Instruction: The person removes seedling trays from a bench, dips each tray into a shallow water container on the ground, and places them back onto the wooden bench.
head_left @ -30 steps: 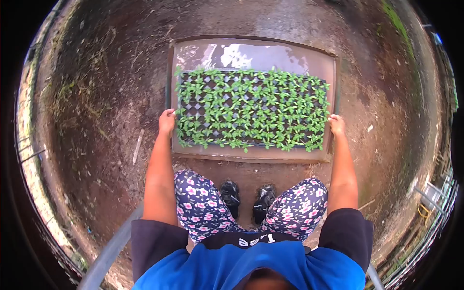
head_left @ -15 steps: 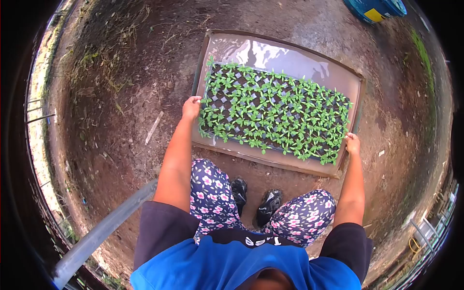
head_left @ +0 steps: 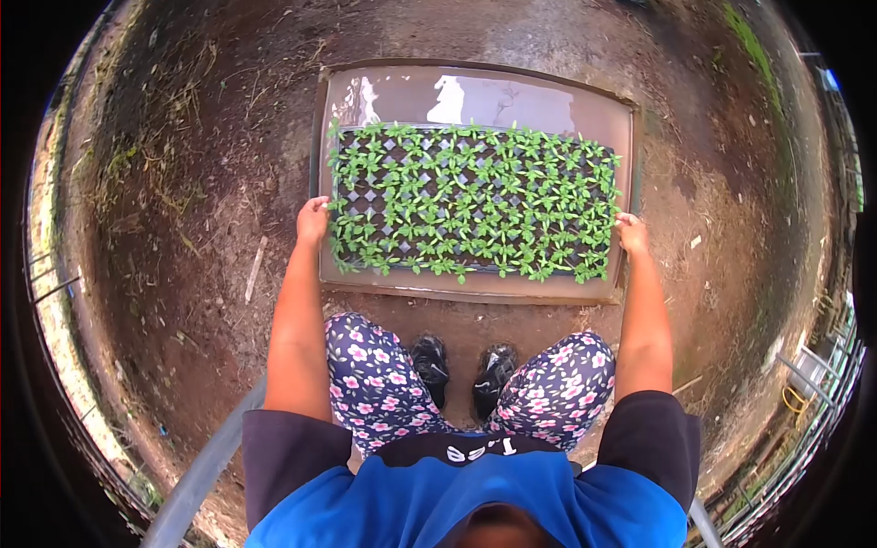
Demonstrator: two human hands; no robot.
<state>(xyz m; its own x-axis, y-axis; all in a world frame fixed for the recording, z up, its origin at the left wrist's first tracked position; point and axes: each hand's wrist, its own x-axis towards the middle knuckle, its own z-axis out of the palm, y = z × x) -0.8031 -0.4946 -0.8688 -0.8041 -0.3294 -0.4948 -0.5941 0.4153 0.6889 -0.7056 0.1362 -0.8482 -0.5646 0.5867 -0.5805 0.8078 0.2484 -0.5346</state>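
A dark seedling tray (head_left: 369, 206) full of small green plants lies in a shallow, water-filled basin (head_left: 475, 297) on the ground. At the tray's left end, my left hand (head_left: 313, 220) has its fingers closed on the edge. My right hand (head_left: 630, 232) grips the opposite, right end with fingers pinched. Both hands are partly over the basin's side walls. Muddy water shows behind the tray, with bright reflections, and a narrow strip of it in front.
Dark shoes (head_left: 494, 373) and flowered trousers (head_left: 379, 384) are just below the basin. A grey metal pipe (head_left: 206, 466) slants at the lower left. A thin stick (head_left: 256, 269) lies on the brown soil. Grass (head_left: 751, 46) grows at the upper right.
The basin, tray and both hands appear farther left and more level as the camera view has turned. The blue bucket has left the view. Both hands keep their hold on the tray.
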